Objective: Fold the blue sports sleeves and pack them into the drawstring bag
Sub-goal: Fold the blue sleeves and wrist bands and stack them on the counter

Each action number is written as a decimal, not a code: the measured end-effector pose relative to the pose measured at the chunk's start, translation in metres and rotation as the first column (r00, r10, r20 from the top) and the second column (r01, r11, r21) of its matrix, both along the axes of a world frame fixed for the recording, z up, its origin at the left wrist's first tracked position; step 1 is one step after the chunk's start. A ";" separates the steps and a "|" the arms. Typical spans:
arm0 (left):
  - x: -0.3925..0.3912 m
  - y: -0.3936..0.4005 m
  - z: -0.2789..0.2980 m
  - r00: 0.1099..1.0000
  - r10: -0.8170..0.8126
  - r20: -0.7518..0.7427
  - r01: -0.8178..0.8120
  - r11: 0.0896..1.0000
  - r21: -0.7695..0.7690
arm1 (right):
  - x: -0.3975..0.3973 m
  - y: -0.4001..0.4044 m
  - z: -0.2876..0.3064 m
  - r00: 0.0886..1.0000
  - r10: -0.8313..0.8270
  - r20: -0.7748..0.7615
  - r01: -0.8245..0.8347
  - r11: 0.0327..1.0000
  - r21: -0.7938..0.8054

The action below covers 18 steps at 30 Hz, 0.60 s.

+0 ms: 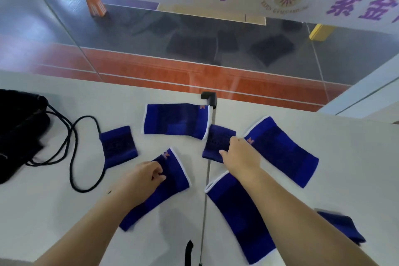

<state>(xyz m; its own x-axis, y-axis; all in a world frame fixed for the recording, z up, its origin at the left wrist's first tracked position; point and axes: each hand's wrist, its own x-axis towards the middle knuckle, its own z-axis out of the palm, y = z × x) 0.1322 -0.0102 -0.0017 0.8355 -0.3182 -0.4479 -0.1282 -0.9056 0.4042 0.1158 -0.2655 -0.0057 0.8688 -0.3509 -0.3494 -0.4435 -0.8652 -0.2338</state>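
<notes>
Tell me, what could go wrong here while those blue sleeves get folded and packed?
1. The cord loops loose across the table by the left hand; an arm could snag it and drag the bag.
2. A far-right sleeve lies half behind the right arm, easy to overlook.
3. The right hand presses a small sleeve lying over the table seam, where fabric might catch.

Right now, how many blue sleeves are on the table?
7: far centre, left by the cord, under the left hand, under the right hand, far right, under the right forearm, near right edge.
</notes>
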 end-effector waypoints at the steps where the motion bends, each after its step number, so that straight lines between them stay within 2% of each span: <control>1: 0.006 0.002 -0.001 1.000 -0.022 0.007 0.022 1.000 -0.005 | 0.006 0.004 -0.003 0.999 -0.053 0.007 0.053 0.999 0.000; 6: 0.028 0.010 -0.006 0.995 -0.092 0.035 0.093 0.995 -0.032 | 0.025 0.014 -0.019 0.969 -0.240 -0.062 0.239 0.971 -0.023; 12: 0.037 0.028 -0.014 0.987 -0.154 0.045 0.154 0.988 -0.010 | 0.030 0.025 -0.025 0.888 -0.458 -0.037 0.459 0.883 0.095; 15: 0.038 0.038 -0.016 0.985 -0.171 0.019 0.172 0.985 -0.015 | 0.026 0.029 -0.018 0.893 -0.451 -0.006 0.448 0.886 0.120; 18: 0.039 0.046 -0.017 0.984 -0.179 -0.002 0.178 0.983 -0.047 | 0.018 0.033 -0.004 0.945 -0.320 0.072 0.313 0.945 0.094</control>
